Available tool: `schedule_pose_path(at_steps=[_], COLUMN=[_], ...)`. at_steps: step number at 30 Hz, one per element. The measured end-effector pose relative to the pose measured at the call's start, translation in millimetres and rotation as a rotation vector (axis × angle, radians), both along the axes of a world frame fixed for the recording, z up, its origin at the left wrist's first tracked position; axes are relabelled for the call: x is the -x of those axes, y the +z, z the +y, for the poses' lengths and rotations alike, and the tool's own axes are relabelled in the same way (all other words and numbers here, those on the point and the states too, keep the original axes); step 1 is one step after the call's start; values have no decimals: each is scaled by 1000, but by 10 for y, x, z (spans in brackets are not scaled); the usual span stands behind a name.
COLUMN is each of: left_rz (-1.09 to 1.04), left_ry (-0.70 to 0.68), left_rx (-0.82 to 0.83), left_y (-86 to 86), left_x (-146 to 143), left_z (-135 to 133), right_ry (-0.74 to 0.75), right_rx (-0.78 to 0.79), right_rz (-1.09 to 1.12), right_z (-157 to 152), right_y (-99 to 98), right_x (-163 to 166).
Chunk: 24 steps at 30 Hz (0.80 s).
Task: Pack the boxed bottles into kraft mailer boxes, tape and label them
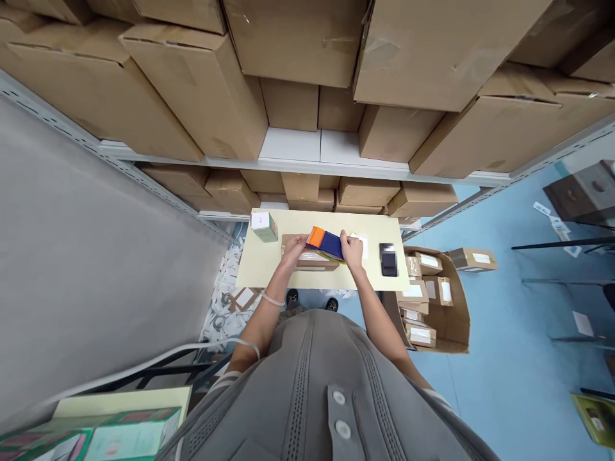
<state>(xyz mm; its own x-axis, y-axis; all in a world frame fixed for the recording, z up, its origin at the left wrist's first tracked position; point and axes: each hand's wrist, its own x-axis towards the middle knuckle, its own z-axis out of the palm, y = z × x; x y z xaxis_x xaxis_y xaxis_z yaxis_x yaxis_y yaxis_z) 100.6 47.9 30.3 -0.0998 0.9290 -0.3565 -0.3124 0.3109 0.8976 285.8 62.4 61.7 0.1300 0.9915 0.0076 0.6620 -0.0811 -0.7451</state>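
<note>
An orange and dark blue tape dispenser (330, 244) is held over a cardboard box (314, 261) on the pale table. A yellow-green curved edge shows beneath its blue part. My right hand (353, 251) is closed around the blue end, thumb on top. At the orange end, the fingers of my left hand (293, 248) are pinched together; a loose tape end there is too small to make out. Shiny clear film or tape lies across the top of the box, which is partly covered by my hands and the dispenser.
On the table (259, 272) stand a small green-and-white carton (264, 226) and a dark, partly blurred device (388, 259). A large open carton (454, 314) of labelled parcels sits right. Shelves of boxes (307, 38) rise ahead. A white cable (182, 349) crosses near my left arm.
</note>
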Motion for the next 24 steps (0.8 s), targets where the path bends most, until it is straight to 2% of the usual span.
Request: schedule_pose_path(at_steps=[10, 16, 19, 21, 24], left_rz=[-9, -33, -88, -135, -168], left_ry=[-10, 94, 135, 146, 199], left_rx=[26, 19, 65, 117, 171], left_y=[-104, -106, -157, -222, -348], left_x=[367, 898, 1143, 1196, 1130], left_z=[42, 95, 29, -53, -155], right_ry=[87, 123, 157, 188, 239], right_rx=[47, 97, 131, 143, 146], right_rz=[-331, -448, -506, -551, -612], right_z=[156, 233, 260, 276, 289], right_y=[138, 227, 268, 288, 314], right_x=[299, 551, 692, 771, 857])
